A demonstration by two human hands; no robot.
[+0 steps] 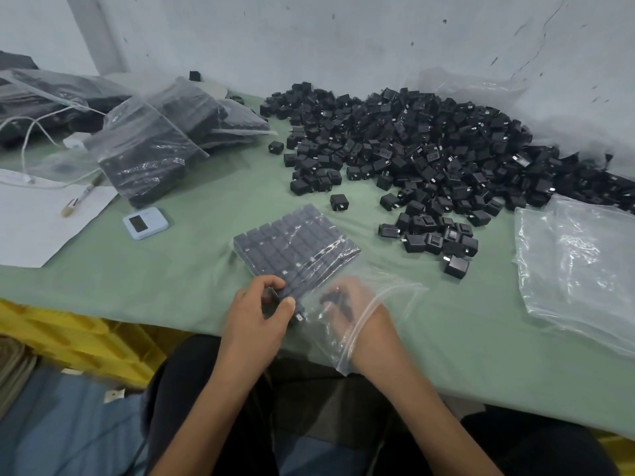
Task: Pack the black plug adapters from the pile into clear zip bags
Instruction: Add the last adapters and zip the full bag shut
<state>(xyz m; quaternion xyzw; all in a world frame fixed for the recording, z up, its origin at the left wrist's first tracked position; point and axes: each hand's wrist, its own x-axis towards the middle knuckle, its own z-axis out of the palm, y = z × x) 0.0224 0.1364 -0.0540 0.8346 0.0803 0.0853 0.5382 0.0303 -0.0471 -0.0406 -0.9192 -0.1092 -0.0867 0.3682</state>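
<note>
1. The clear zip bag [302, 249] being filled lies on the green-covered counter [192, 269], just on the near side of the big pile of small black cube-shaped plug adapters [429, 149]. Neat rows of adapters already fill its far end.
2. The right hand [347, 304] is inside the bag's mouth, with the zip edge around the wrist; it seems curled around a dark adapter, though the plastic blurs it. The left hand [261, 314] is outside the bag, pinching the near corner of the packed block, with one adapter's metal prongs showing beside the thumb.
3. Risk: pushing the new adapter in could nudge the packed rows out of line, because only the left hand steadies them.
4. Risk: prongs could snag or pierce the thin film if an adapter goes in turned the wrong way.
5. Risk: pulling the right hand out could drag the loose bag mouth, and adapters, towards the counter's near edge.
6. Hard to make out: the right hand's fingers and exactly what they hold; how many slots are left in the bag.
7. Left of the pile, the already filled clear bags [151, 152] are glare-covered. Right of it, the stack of empty clear bags [580, 255] is cut off by the frame.
</note>
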